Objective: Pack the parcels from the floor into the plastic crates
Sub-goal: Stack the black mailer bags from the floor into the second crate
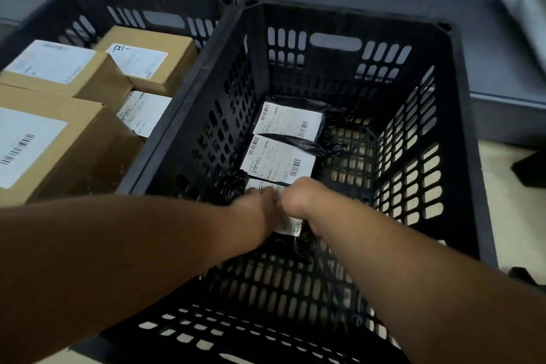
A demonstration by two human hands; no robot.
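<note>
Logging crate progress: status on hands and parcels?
Both hands, left hand and right hand, down on third black parcel in right crate; grip hidden. Two black parcels already placed. Nothing blocking.

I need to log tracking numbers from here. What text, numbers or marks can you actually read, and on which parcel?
Far cardboard box label: a handwritten black mark, not legible as a word; print blurred.
Left box label: print too faint.
Near box label: barcode only, digits unreadable.
Two black bag labels: barcodes and small print, too blurred.
Bag label under the hands: mostly hidden.
</note>
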